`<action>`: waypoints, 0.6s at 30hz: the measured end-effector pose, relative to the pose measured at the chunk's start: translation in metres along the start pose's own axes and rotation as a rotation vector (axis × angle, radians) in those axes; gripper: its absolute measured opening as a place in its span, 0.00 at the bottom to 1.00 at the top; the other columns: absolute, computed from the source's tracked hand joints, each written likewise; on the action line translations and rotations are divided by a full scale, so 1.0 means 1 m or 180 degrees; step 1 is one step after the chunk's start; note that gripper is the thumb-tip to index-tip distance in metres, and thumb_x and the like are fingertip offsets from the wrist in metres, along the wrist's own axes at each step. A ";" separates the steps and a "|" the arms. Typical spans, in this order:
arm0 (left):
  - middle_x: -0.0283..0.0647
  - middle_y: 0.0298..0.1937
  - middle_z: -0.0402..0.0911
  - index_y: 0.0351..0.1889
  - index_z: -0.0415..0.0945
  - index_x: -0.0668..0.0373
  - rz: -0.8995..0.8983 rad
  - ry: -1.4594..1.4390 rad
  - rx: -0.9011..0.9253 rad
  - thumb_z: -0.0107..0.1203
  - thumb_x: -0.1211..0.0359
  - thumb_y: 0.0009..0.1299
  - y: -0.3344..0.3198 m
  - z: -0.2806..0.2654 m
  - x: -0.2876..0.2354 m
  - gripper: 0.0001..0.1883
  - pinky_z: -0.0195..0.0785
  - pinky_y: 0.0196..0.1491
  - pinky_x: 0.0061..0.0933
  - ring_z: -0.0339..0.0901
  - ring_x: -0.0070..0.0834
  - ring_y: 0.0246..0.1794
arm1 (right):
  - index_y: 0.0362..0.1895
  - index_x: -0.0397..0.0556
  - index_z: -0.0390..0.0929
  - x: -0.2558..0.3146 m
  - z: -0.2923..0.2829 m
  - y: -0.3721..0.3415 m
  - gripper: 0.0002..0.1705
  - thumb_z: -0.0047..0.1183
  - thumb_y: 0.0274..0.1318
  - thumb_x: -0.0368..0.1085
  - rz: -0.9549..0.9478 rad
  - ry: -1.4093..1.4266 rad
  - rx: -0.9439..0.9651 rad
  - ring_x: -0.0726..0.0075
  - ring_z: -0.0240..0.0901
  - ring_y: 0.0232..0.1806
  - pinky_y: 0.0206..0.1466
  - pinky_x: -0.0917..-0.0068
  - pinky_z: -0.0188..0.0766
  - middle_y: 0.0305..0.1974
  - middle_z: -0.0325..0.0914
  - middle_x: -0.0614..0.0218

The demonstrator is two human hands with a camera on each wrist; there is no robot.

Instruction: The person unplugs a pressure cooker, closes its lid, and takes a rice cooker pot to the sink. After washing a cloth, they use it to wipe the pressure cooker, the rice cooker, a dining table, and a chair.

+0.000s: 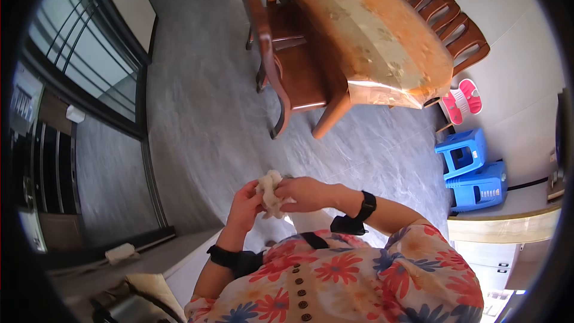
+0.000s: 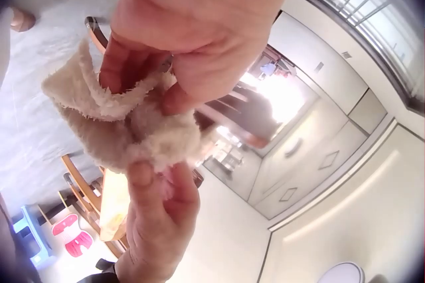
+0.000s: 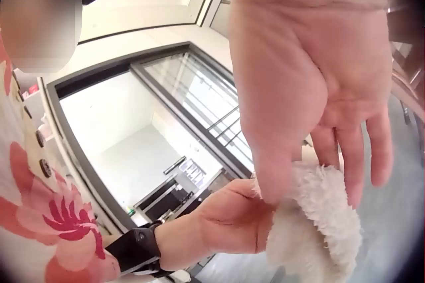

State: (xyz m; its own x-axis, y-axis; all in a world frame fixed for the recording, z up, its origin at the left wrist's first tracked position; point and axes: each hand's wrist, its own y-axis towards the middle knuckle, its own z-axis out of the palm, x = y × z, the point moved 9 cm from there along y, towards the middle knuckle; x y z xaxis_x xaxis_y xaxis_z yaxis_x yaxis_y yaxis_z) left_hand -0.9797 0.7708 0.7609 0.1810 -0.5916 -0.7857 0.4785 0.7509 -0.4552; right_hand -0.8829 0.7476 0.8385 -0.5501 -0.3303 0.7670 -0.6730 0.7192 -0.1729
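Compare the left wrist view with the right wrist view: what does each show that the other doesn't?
Only the left wrist view shows the blue stool, the pink-and-white seat and part of the tabletop. Only the right wrist view shows the flowered shirt with its dark buttons. Both show the left hand and right hand holding the fluffy off-white cloth between them.
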 end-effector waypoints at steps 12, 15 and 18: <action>0.41 0.55 0.71 0.62 0.60 0.60 0.0334 0.1007 0.1350 0.47 0.81 0.62 0.021 0.097 -0.056 0.27 0.67 0.51 0.29 0.71 0.28 0.51 | 0.55 0.45 0.63 -0.069 -0.048 -0.024 0.31 0.59 0.50 0.43 0.0438 0.2852 -0.1256 0.75 0.67 0.46 0.52 0.77 0.64 0.47 0.69 0.65; 0.40 0.51 0.73 0.60 0.62 0.61 -0.0221 0.1084 0.1375 0.48 0.80 0.63 0.029 0.090 -0.095 0.25 0.65 0.52 0.24 0.73 0.25 0.48 | 0.52 0.45 0.66 -0.085 -0.070 -0.030 0.27 0.59 0.50 0.40 0.0701 0.3019 -0.1359 0.75 0.67 0.46 0.51 0.76 0.64 0.44 0.71 0.66; 0.39 0.44 0.77 0.53 0.69 0.61 0.0325 0.1675 0.0529 0.50 0.76 0.64 0.044 0.028 -0.161 0.18 0.68 0.44 0.22 0.75 0.24 0.40 | 0.49 0.45 0.70 -0.105 -0.086 -0.043 0.25 0.59 0.47 0.39 0.0855 0.2893 -0.1868 0.75 0.68 0.43 0.49 0.76 0.66 0.40 0.73 0.68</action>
State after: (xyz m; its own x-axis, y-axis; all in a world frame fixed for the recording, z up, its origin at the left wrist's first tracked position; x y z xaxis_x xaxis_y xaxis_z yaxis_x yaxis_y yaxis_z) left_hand -0.9642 0.8905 0.8789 -0.1993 -0.2599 -0.9448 0.6177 0.7152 -0.3270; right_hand -0.7537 0.8040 0.8185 0.0854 0.2769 0.9571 -0.1162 0.9568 -0.2664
